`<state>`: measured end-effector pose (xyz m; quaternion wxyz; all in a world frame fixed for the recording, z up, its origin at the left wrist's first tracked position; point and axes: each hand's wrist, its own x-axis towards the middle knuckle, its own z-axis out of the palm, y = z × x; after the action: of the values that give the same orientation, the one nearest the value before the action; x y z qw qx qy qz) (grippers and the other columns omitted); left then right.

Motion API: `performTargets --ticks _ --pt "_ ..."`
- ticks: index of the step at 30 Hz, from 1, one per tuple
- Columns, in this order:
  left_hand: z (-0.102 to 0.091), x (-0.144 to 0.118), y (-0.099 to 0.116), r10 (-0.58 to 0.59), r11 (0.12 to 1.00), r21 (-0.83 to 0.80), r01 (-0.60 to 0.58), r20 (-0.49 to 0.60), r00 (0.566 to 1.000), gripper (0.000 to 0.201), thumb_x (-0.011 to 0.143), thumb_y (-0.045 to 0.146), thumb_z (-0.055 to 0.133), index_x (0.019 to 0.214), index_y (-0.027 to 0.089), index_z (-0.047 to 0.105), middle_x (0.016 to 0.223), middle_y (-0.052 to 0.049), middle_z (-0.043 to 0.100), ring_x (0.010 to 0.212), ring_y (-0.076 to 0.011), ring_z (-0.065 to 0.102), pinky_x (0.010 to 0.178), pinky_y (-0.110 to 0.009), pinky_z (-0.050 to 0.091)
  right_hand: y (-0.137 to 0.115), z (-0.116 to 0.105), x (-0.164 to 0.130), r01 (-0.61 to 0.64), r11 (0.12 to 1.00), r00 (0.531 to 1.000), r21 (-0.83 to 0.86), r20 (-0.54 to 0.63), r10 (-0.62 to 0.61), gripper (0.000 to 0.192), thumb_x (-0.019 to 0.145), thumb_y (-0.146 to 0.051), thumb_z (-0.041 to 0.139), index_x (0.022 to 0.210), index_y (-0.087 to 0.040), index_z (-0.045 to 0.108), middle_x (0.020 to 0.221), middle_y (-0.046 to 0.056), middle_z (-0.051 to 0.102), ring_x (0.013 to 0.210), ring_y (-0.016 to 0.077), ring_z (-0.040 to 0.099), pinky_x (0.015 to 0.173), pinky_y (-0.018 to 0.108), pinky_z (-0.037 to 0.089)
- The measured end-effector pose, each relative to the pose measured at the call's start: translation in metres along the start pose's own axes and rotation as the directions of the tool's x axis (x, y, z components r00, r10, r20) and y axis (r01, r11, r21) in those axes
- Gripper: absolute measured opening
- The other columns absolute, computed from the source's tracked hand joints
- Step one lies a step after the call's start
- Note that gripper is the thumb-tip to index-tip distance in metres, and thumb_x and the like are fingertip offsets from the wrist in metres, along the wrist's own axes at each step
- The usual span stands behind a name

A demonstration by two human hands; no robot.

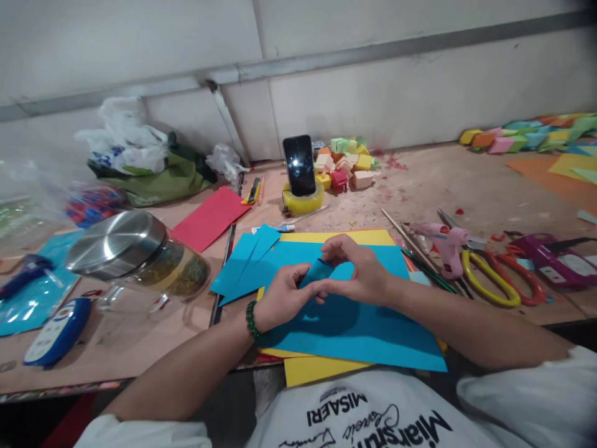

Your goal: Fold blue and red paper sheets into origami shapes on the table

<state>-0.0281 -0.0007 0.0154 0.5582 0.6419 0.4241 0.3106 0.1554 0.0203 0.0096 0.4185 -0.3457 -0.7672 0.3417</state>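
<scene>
Between my two hands is a small piece of blue paper (319, 270), curled or folded into a short tube-like shape. My left hand (290, 297), with a green bead bracelet (252, 320) at its wrist, grips the lower end. Thumb and fingers of my right hand (358, 272) pinch the upper end. Part of the piece is hidden behind the fingers. Below both hands lies a large blue sheet (373, 336) on top of yellow sheets (326, 371). Cut blue paper pieces (240, 264) lie to the left of it.
A glass jar with a metal lid (186, 270) lies at left. A phone (300, 165) leans in a yellow tape roll (303, 202), near folded paper pieces (342, 165). To the right are a pink glue gun (445, 239) and scissors (489, 280). A red sheet (212, 218) lies behind.
</scene>
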Motion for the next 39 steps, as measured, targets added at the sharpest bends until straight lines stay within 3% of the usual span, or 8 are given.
performTargets --ticks 7,18,22,26,31,34,36,39 --pt "0.004 -0.001 -0.001 0.044 0.99 0.133 -0.039 -0.036 0.998 0.012 0.08 0.027 0.058 0.074 0.016 0.061 0.072 -0.003 0.071 0.062 -0.0167 0.068 0.06 -0.025 0.052 -0.004 0.004 0.004 -0.098 0.993 0.993 -0.073 0.066 0.103 0.037 0.089 -0.047 0.055 0.065 -0.019 0.05 0.056 -0.004 0.047 0.051 0.0085 0.038 0.048 0.021 0.032" --pt "0.008 -0.002 -0.001 0.036 0.997 0.065 -0.035 -0.023 0.999 0.009 0.078 0.022 0.06 0.073 0.016 0.064 0.07 -0.002 0.069 0.06 -0.015 0.067 0.06 -0.024 0.053 -0.005 0.007 0.003 -0.047 0.998 0.998 -0.05 0.044 0.049 0.038 0.087 -0.052 0.057 0.069 -0.019 0.06 0.061 0.0 0.059 0.052 0.0097 0.044 0.049 0.023 0.036" --pt "0.007 0.0 -0.003 -0.027 0.998 -0.049 0.028 0.015 1.0 0.019 0.078 0.033 0.067 0.083 0.014 0.066 0.072 -0.004 0.071 0.061 -0.0165 0.069 0.063 -0.027 0.055 -0.005 0.009 0.003 -0.084 0.996 0.996 0.004 0.006 0.084 0.036 0.085 -0.049 0.061 0.065 -0.019 0.057 0.059 -0.002 0.056 0.05 0.0087 0.042 0.048 0.022 0.035" --pt "-0.001 0.004 -0.006 -0.168 0.95 -0.241 0.199 0.144 0.975 0.042 0.072 0.048 0.076 0.091 0.013 0.063 0.075 -0.006 0.073 0.06 -0.0168 0.069 0.062 -0.027 0.054 0.005 0.004 0.012 -0.187 0.981 0.981 0.048 -0.031 0.189 0.036 0.077 -0.049 0.068 0.063 -0.019 0.056 0.053 -0.004 0.051 0.048 0.008 0.041 0.046 0.022 0.034" --pt "-0.015 0.008 -0.005 -0.257 0.919 -0.262 0.294 0.166 0.952 0.052 0.07 0.057 0.076 0.093 0.014 0.057 0.076 -0.007 0.071 0.061 -0.016 0.068 0.058 -0.026 0.051 0.023 -0.007 0.025 -0.438 0.884 0.898 0.165 0.032 0.439 0.045 0.063 -0.059 0.073 0.064 -0.019 0.053 0.045 -0.007 0.048 0.04 0.0079 0.042 0.038 0.021 0.033" --pt "-0.022 0.01 -0.006 -0.239 0.959 -0.13 0.252 0.108 0.965 0.057 0.078 0.056 0.07 0.116 0.015 0.055 0.077 -0.005 0.069 0.059 -0.015 0.065 0.057 -0.027 0.05 0.034 -0.011 0.027 -0.519 0.84 0.855 0.156 0.103 0.509 0.047 0.06 -0.061 0.074 0.065 -0.02 0.051 0.044 -0.006 0.049 0.038 0.0086 0.045 0.036 0.021 0.032" --pt "-0.024 0.01 -0.007 -0.175 0.979 0.112 0.171 0.026 0.984 0.051 0.085 0.051 0.063 0.122 0.016 0.056 0.079 -0.005 0.068 0.062 -0.0159 0.064 0.058 -0.027 0.048 0.039 -0.013 0.026 -0.545 0.832 0.836 0.108 0.149 0.528 0.047 0.061 -0.061 0.074 0.065 -0.021 0.05 0.045 -0.005 0.051 0.038 0.0099 0.047 0.036 0.021 0.031" --pt "-0.023 0.01 -0.009 -0.069 0.813 0.575 0.096 -0.068 0.995 0.038 0.089 0.043 0.058 0.118 0.017 0.063 0.085 -0.008 0.068 0.076 -0.0215 0.063 0.065 -0.029 0.046 0.044 -0.015 0.026 -0.535 0.844 0.826 -0.048 0.183 0.534 0.04 0.07 -0.055 0.069 0.064 -0.021 0.049 0.047 -0.004 0.052 0.041 0.0115 0.049 0.038 0.022 0.031"
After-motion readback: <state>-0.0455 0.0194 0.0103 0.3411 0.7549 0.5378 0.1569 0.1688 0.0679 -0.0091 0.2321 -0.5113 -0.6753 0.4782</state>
